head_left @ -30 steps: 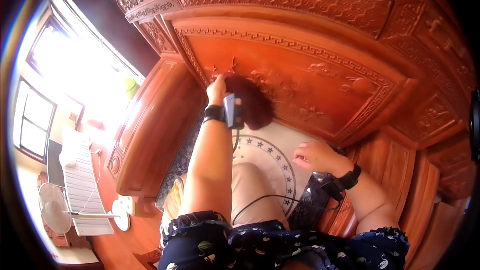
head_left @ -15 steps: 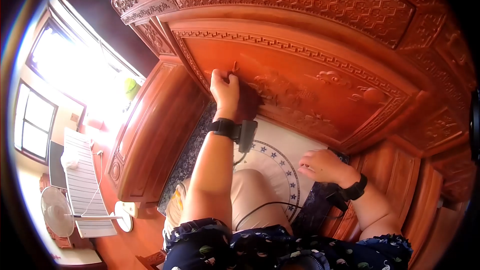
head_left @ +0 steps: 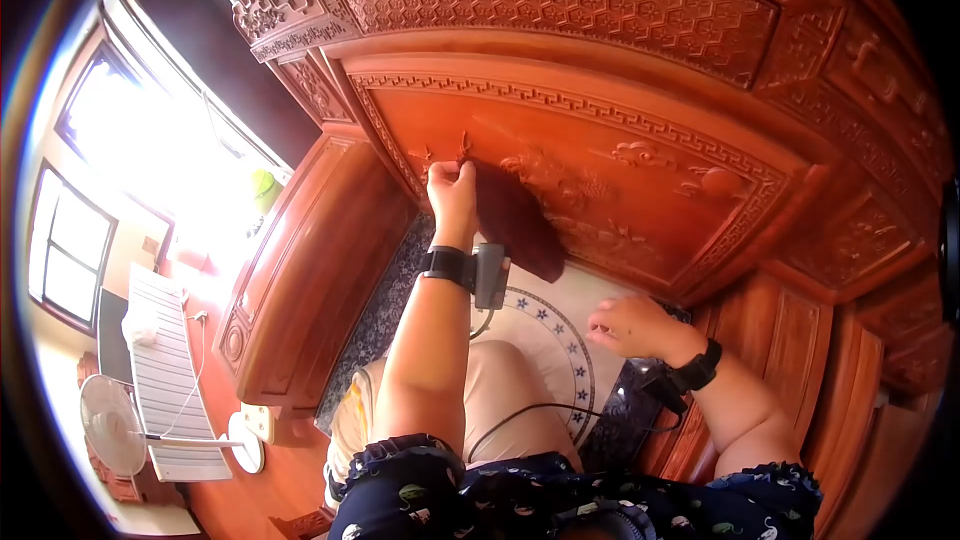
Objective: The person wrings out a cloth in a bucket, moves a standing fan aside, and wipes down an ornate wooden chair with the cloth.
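Note:
My left hand [head_left: 453, 202] is closed on the upper corner of a dark maroon cloth [head_left: 520, 225]. The cloth hangs down to the right of the hand, in front of the lower left of a carved wooden panel [head_left: 620, 200]. My right hand [head_left: 640, 327] is held over the floor at the lower right, apart from the panel. Its fingers are loosely bent, with nothing visible in them. Each wrist wears a black strap with a small device, and a cable runs across my lap.
A wooden side panel [head_left: 310, 270] stands at left, a stepped wooden base [head_left: 770, 340] at right. Underneath lies a pale floor with a star-patterned ring [head_left: 545, 315]. A white fan [head_left: 115, 425] stands at far left, by a bright window [head_left: 75, 240].
The maroon cloth has swung out to the right and hangs more fully in view. My left hand has shifted slightly down the panel. The right hand has barely moved.

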Tool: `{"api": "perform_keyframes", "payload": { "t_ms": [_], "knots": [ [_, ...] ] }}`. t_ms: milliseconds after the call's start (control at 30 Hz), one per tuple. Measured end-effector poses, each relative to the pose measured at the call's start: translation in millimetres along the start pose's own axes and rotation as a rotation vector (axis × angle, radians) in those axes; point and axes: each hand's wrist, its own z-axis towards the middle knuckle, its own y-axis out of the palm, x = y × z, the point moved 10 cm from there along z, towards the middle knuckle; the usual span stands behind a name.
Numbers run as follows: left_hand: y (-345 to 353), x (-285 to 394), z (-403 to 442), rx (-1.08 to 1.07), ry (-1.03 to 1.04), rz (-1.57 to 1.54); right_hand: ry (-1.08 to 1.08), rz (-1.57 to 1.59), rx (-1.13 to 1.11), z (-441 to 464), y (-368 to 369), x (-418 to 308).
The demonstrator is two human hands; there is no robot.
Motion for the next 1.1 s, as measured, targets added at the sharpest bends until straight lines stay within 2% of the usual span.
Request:
{"api": "perform_keyframes", "payload": {
  "t_ms": [33, 100, 167, 233, 267, 367, 467, 600, 633, 700, 733, 767, 833, 867, 900, 967, 1000, 1033, 1100],
  "knots": [
    [3.0, -1.1, 0.1, 0.000, -0.002, 0.001, -0.001, -0.012, -0.001, -0.1, 0.3, -0.2],
    [-0.3, 16.6, -0.7, 0.096, 0.190, 0.258, 0.009, -0.003, -0.012, -0.4, 1.4, 0.8],
    [-0.7, 9.2, -1.3, 0.117, 0.181, 0.252, 0.021, 0.010, -0.022, -0.9, 5.5, 3.7],
    [-5.2, -9.2, -3.9, 0.126, 0.084, -0.165, -0.011, 0.001, 0.029, -1.4, 4.2, 2.5],
    [-4.3, -24.1, -2.7, 0.096, -0.043, -0.349, -0.007, 0.006, 0.025, -1.3, 3.6, 2.4],
    [2.5, -23.0, -5.6, -0.020, -0.188, -0.445, 0.024, 0.028, -0.024, 0.6, 3.5, 2.2],
    [2.8, -16.5, 3.1, -0.068, -0.266, -0.344, 0.036, 0.026, -0.037, 0.2, 4.9, 5.5],
    [1.4, 8.2, 25.6, -0.210, -0.093, 0.048, 0.021, 0.014, -0.032, -0.5, 4.9, 3.9],
    [2.0, 12.7, 24.4, -0.211, -0.093, 0.052, 0.011, 0.019, -0.030, -0.8, 4.8, 2.7],
    [8.2, 61.7, 15.5, -0.121, 0.347, 0.625, 0.021, 0.018, -0.024, -0.7, 3.0, 4.2],
    [8.2, 67.6, 12.6, -0.037, 0.517, 0.663, 0.035, 0.017, -0.018, -2.0, 2.6, 5.7],
    [5.6, 50.2, 18.8, -0.038, 0.519, 0.658, 0.038, 0.012, -0.016, -4.5, 3.5, 5.4],
    [-18.1, 61.7, 19.9, 0.208, 0.493, 0.493, 0.031, 0.034, -0.010, -3.2, 1.4, 5.3],
    [-34.8, 17.6, 24.5, 0.188, 0.039, 0.264, 0.035, 0.018, -0.042, -2.1, 1.7, 4.0],
    [-37.9, 23.6, 27.1, 0.090, -0.010, 0.392, 0.035, 0.010, -0.038, -3.2, 0.0, 4.4],
    [-46.7, 14.4, 13.1, 0.141, -0.198, 0.333, 0.035, 0.024, -0.031, -2.7, 1.1, 4.8],
    [-48.3, 12.3, 17.6, 0.165, -0.015, 0.153, 0.032, 0.023, -0.029, -2.4, 2.1, 4.3],
    [-49.7, 10.2, 15.9, 0.167, -0.012, 0.151, 0.028, 0.008, -0.034, -2.2, 3.2, 4.1],
    [-44.2, 24.3, 10.2, 0.096, 0.156, 0.093, 0.025, -0.006, -0.039, -1.7, 3.6, 3.9]
  ]
}}
